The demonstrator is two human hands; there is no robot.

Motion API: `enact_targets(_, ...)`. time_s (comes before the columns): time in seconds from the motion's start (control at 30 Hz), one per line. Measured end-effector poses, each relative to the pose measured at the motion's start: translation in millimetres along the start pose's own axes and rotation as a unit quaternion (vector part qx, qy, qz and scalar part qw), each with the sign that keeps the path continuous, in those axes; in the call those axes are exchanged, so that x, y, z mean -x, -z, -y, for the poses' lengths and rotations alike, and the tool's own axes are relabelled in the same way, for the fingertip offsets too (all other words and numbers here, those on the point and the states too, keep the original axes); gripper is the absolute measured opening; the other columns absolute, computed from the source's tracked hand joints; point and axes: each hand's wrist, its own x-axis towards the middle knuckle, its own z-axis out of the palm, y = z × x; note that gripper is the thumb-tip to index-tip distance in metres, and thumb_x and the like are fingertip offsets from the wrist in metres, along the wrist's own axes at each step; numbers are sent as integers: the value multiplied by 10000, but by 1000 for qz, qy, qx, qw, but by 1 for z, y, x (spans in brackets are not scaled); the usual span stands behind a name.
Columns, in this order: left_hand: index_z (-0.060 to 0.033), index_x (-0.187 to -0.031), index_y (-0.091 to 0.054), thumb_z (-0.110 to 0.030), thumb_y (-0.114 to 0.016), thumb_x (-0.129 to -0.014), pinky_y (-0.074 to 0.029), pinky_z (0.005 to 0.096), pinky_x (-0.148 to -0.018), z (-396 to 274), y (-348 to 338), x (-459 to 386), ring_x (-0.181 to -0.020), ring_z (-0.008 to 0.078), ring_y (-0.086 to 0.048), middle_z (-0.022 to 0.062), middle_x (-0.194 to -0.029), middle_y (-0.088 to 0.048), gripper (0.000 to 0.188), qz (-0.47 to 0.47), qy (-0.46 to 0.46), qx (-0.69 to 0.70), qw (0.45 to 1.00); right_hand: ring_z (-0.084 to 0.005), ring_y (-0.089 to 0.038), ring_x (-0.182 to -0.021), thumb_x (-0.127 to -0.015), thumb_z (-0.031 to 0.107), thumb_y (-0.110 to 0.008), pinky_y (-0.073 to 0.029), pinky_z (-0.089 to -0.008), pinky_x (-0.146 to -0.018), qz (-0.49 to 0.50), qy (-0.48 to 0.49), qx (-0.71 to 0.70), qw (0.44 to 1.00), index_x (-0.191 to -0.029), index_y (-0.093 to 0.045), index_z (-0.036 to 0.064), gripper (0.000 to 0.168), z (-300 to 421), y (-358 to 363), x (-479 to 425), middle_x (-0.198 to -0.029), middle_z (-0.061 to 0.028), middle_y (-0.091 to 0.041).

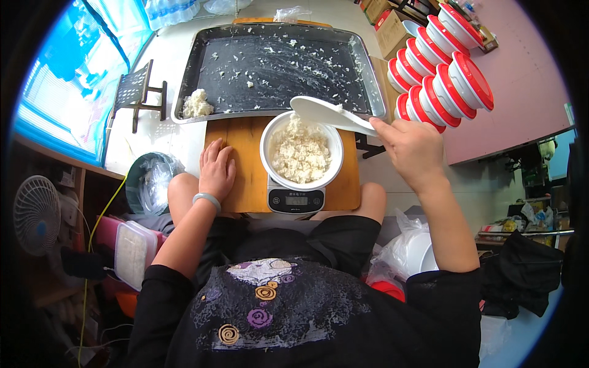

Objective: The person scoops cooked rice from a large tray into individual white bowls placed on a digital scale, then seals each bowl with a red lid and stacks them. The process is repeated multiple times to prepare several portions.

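Observation:
My right hand [411, 149] grips the handle of a white plastic rice paddle [322, 112]. The paddle's blade hangs over the far rim of a round white plastic bowl [263, 154]. Cooked white rice [301, 154] fills much of that bowl, which stands on a digital kitchen scale [295, 207] with a lit display. My left hand [215, 166] rests flat on the wooden table [248, 184], fingers spread, left of the bowl. Beyond the bowl lies a large dark metal tray [276, 60] with scattered grains and a clump of rice [197, 104] in its near left corner.
Stacks of white bowls with red lids [437, 92] stand at the right, near a pink surface [520, 92]. A folding stool [140, 94] and a lined bin [154, 184] are on the left. A plastic bag with white bowls [407, 248] sits by my right side; a fan [37, 214] is far left.

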Motion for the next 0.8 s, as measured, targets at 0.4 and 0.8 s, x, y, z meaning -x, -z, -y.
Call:
enact_targets(0.4, -69, -1160, -575, -143, -555, -840, -237, 457, -1108, 4, -3, 1, -1275, 350, -377, 162, -1352, -444, 330, 9, -1, -1, 1000, -209, -546, -595, -775, 109, -701, -413, -321, -556, -45, -174, -143, 973, -1064, -701, 141, 291, 14, 10, 42, -722, -53, -616)
enact_targets(0.8, -64, -1161, -576, -139, -558, -840, -253, 455, -1102, 7, -4, 2, -1265, 363, -383, 165, -1344, -448, 330, 8, -2, -1, 1000, -184, -586, -669, -759, 129, -684, -432, -325, -615, -81, -83, -77, 990, -1028, -709, 187, 276, 16, -19, 34, -779, 20, -653)
